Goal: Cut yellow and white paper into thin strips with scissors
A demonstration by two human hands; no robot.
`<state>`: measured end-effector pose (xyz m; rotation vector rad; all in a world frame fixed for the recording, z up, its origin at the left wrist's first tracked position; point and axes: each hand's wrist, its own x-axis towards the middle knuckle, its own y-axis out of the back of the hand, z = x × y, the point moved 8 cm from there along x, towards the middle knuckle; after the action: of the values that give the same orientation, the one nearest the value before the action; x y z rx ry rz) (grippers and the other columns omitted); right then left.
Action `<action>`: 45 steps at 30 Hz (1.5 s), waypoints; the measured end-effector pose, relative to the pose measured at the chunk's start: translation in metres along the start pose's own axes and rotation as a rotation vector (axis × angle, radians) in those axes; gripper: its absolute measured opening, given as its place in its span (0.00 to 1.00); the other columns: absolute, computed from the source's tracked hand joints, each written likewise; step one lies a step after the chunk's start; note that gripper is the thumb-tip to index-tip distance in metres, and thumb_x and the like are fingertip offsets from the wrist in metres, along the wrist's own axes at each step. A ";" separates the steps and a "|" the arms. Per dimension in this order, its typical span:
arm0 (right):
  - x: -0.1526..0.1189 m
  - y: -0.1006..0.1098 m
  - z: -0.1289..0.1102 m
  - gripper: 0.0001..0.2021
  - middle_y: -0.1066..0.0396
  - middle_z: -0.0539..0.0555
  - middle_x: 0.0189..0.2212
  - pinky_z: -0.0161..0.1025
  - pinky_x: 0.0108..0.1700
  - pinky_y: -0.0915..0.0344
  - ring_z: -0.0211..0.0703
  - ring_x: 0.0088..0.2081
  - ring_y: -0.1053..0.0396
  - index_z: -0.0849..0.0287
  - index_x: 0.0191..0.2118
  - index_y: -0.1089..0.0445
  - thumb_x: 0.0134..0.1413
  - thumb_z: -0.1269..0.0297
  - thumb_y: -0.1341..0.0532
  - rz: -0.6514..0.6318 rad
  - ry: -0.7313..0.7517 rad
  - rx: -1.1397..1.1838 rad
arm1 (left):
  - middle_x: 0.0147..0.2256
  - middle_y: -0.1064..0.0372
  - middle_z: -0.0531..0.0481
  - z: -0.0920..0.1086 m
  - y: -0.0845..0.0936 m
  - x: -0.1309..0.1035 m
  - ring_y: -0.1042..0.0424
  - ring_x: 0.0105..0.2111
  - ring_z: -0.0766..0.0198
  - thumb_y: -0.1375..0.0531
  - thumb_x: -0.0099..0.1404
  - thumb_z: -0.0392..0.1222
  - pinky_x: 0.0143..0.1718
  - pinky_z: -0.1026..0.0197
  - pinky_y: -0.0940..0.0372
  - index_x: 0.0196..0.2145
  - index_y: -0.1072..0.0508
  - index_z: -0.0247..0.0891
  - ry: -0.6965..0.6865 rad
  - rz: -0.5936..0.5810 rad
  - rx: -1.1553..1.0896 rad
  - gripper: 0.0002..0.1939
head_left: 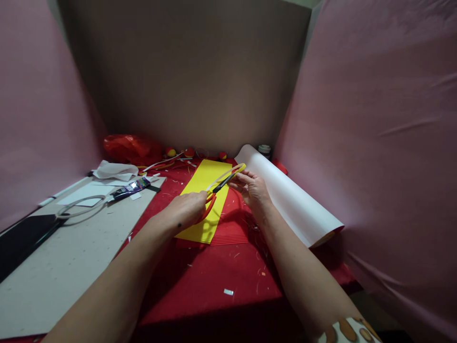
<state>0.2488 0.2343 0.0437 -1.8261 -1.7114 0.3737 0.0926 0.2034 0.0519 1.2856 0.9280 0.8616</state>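
Note:
My left hand (191, 208) is closed round the orange-handled scissors (222, 184), whose dark blades point up and to the right. In my right hand (252, 188) a thin yellow strip (240, 168) is pinched near the blade tips; it curves in a loop back toward my left hand. Below both hands a yellow sheet (205, 176) lies on a red ribbed sheet (233, 224). The scissors cast a shadow on the yellow sheet.
A white roll (289, 190) lies at the right. On the left, a grey board (107, 238) bears a purple packet (130, 188), papers and a black item. At the back are a red plastic bag (132, 149) and small red-yellow balls. Scraps dot the red cloth (200, 295).

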 end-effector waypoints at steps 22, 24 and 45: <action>-0.002 -0.004 0.005 0.05 0.27 0.53 0.22 0.42 0.37 0.29 0.41 0.27 0.28 0.64 0.25 0.33 0.40 0.74 0.36 -0.055 -0.006 -0.023 | 0.37 0.30 0.37 0.001 0.000 0.001 0.29 0.34 0.49 0.59 0.63 0.46 0.30 0.54 0.37 0.43 0.35 0.36 -0.040 0.031 0.126 0.20; -0.001 -0.003 0.006 0.04 0.27 0.53 0.23 0.42 0.37 0.28 0.41 0.27 0.28 0.64 0.25 0.33 0.39 0.74 0.36 -0.051 -0.016 -0.019 | 0.36 0.30 0.36 0.003 0.001 -0.001 0.29 0.34 0.49 0.60 0.64 0.45 0.30 0.53 0.37 0.43 0.35 0.35 -0.043 0.024 0.134 0.20; -0.007 -0.013 0.012 0.02 0.28 0.52 0.21 0.46 0.39 0.29 0.40 0.27 0.29 0.65 0.24 0.30 0.38 0.76 0.37 -0.114 -0.061 -0.049 | 0.32 0.29 0.38 0.002 -0.002 -0.003 0.30 0.28 0.54 0.61 0.64 0.49 0.29 0.55 0.39 0.41 0.35 0.35 -0.012 -0.031 0.073 0.21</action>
<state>0.2307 0.2303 0.0412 -1.7584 -1.8721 0.3455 0.0933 0.1999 0.0504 1.3337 0.9748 0.8009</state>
